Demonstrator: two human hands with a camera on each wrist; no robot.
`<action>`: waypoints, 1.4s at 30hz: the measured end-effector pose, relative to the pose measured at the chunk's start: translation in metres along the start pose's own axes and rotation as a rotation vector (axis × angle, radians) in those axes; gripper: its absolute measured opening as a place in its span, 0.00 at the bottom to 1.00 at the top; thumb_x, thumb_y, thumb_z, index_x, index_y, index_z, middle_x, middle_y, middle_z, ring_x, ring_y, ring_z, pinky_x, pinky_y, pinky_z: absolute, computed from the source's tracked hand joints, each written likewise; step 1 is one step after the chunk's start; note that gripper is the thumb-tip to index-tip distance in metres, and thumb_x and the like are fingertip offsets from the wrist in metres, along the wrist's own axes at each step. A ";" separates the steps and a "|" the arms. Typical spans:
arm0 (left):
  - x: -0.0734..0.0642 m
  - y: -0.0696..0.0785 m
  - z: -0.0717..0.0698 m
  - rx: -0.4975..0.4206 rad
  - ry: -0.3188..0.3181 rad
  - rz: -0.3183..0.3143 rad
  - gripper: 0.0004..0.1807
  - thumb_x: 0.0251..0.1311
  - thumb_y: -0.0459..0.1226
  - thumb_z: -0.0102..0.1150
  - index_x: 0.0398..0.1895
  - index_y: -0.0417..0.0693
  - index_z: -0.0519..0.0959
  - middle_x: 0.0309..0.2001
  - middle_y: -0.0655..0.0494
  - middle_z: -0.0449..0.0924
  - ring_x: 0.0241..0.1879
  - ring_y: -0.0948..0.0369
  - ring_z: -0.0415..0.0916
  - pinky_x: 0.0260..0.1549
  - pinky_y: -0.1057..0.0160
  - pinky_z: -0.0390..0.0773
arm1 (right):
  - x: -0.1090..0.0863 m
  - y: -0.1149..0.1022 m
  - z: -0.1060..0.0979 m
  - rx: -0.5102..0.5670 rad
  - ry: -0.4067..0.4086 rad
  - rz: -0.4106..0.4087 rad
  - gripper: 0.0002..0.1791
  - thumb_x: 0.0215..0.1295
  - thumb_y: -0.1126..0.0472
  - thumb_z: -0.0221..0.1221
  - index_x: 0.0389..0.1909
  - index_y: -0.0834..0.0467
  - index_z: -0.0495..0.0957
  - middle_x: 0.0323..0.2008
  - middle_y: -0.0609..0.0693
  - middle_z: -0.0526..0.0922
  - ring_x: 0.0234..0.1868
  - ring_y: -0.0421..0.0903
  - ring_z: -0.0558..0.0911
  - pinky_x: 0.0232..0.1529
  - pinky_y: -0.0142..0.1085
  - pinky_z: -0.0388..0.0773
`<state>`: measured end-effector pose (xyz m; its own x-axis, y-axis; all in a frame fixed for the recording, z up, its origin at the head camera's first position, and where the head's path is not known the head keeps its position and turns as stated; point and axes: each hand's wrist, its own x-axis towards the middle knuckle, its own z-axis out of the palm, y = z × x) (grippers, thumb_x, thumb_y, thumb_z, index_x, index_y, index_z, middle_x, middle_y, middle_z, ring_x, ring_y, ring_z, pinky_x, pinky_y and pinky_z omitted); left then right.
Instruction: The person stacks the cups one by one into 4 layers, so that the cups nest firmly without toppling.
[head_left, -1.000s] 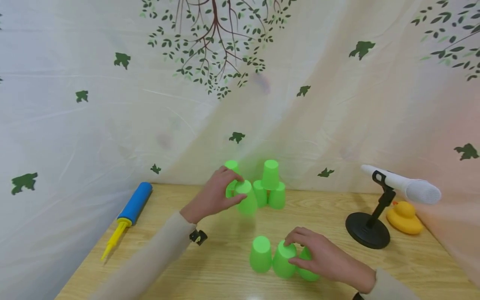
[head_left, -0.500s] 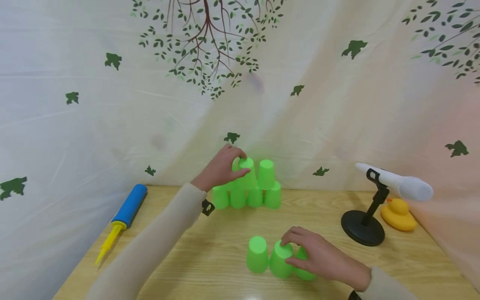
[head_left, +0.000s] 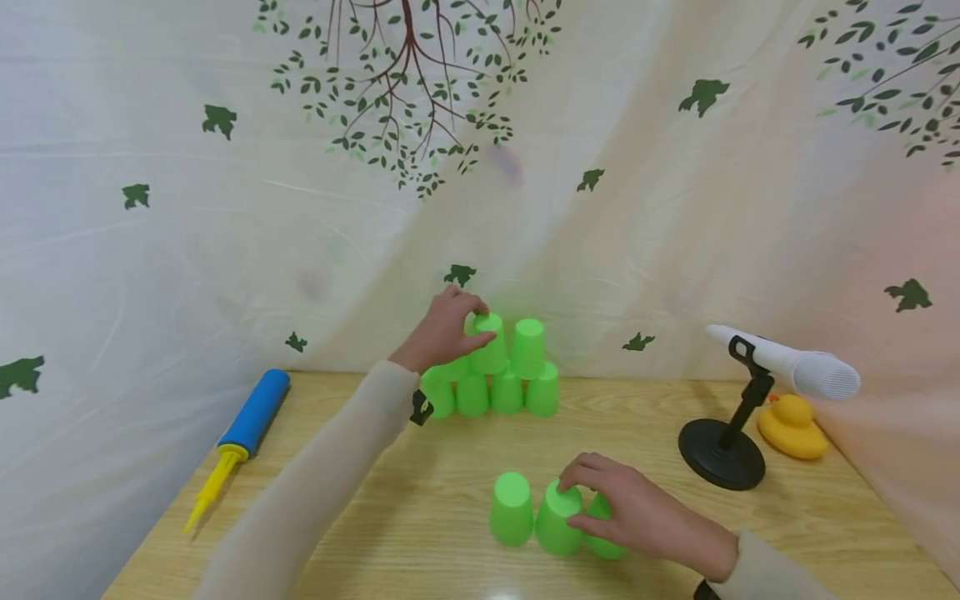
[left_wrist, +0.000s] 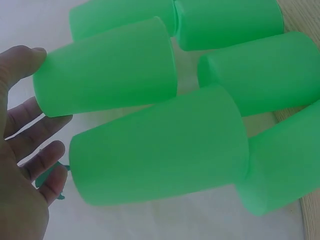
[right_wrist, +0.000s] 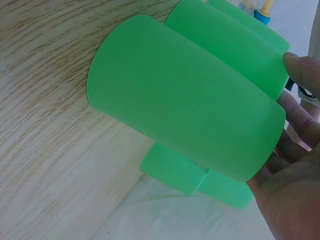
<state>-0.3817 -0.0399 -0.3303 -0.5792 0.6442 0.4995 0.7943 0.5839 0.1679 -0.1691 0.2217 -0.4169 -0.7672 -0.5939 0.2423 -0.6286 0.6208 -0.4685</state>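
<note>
Upside-down green plastic cups stand in two groups. At the back, a row of several cups (head_left: pixel 472 395) carries a second row. My left hand (head_left: pixel 444 333) pinches the base of a cup (head_left: pixel 491 348) in that second row, between a cup (head_left: pixel 529 348) on its right and one on its left partly behind the hand. The left wrist view shows thumb and fingers at the narrow end of this cup (left_wrist: pixel 107 70). Closer to me, my right hand (head_left: pixel 637 512) pinches the top of the middle cup (head_left: pixel 557 521) of three, between a left cup (head_left: pixel 512 510) and a right cup (head_left: pixel 600 533).
On the wooden table (head_left: pixel 390 517), a blue and yellow hand pump (head_left: pixel 255 412) lies at the left. A white microphone (head_left: pixel 795 360) on a black stand (head_left: pixel 722 454) and a yellow rubber duck (head_left: pixel 792 427) are at the right. A leaf-printed curtain (head_left: pixel 337 208) hangs behind.
My left hand has carried its cup up and back from in front of the stack onto the second row. The right hand keeps its hold; the head view has shifted slightly.
</note>
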 end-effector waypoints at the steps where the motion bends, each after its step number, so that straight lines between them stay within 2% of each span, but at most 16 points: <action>1: 0.000 -0.001 0.001 0.004 -0.009 -0.011 0.18 0.55 0.46 0.66 0.41 0.41 0.79 0.41 0.54 0.80 0.41 0.55 0.63 0.47 0.55 0.63 | 0.000 0.000 0.000 0.001 -0.001 0.001 0.15 0.58 0.53 0.66 0.45 0.44 0.75 0.45 0.34 0.73 0.45 0.36 0.75 0.44 0.37 0.76; 5: 0.002 -0.003 0.004 0.015 -0.045 -0.055 0.18 0.56 0.47 0.64 0.42 0.43 0.79 0.42 0.55 0.80 0.44 0.55 0.62 0.46 0.53 0.61 | 0.000 0.000 -0.001 0.010 -0.005 0.009 0.15 0.58 0.53 0.66 0.45 0.44 0.75 0.45 0.35 0.74 0.45 0.36 0.75 0.43 0.38 0.77; 11: 0.002 -0.005 0.008 0.036 -0.079 -0.086 0.19 0.57 0.49 0.63 0.43 0.45 0.78 0.43 0.56 0.80 0.45 0.55 0.61 0.45 0.54 0.59 | 0.000 -0.001 -0.001 0.009 0.001 -0.009 0.14 0.59 0.52 0.65 0.45 0.45 0.75 0.45 0.35 0.74 0.45 0.36 0.75 0.43 0.37 0.77; 20: 0.004 -0.008 0.011 0.024 -0.078 -0.078 0.19 0.56 0.48 0.64 0.43 0.45 0.79 0.42 0.56 0.80 0.44 0.55 0.61 0.43 0.54 0.58 | 0.001 0.000 0.000 -0.012 0.022 -0.035 0.15 0.58 0.52 0.66 0.45 0.45 0.75 0.44 0.36 0.74 0.44 0.36 0.76 0.43 0.36 0.77; 28: 0.004 -0.007 0.012 0.010 -0.100 -0.095 0.19 0.57 0.49 0.63 0.44 0.44 0.79 0.43 0.55 0.80 0.43 0.55 0.61 0.43 0.54 0.58 | 0.001 -0.001 -0.002 0.000 0.024 -0.035 0.14 0.60 0.50 0.64 0.45 0.45 0.75 0.45 0.36 0.74 0.45 0.37 0.76 0.43 0.36 0.76; 42: 0.004 -0.008 0.015 0.006 -0.126 -0.123 0.19 0.58 0.49 0.62 0.45 0.45 0.78 0.44 0.56 0.79 0.46 0.54 0.61 0.45 0.53 0.58 | 0.001 -0.001 -0.001 0.013 -0.010 0.028 0.15 0.58 0.53 0.66 0.45 0.45 0.75 0.44 0.35 0.74 0.46 0.36 0.75 0.44 0.38 0.77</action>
<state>-0.3933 -0.0344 -0.3423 -0.6909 0.6240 0.3650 0.7149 0.6649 0.2164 -0.1691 0.2212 -0.4160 -0.7831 -0.5816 0.2203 -0.6051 0.6305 -0.4862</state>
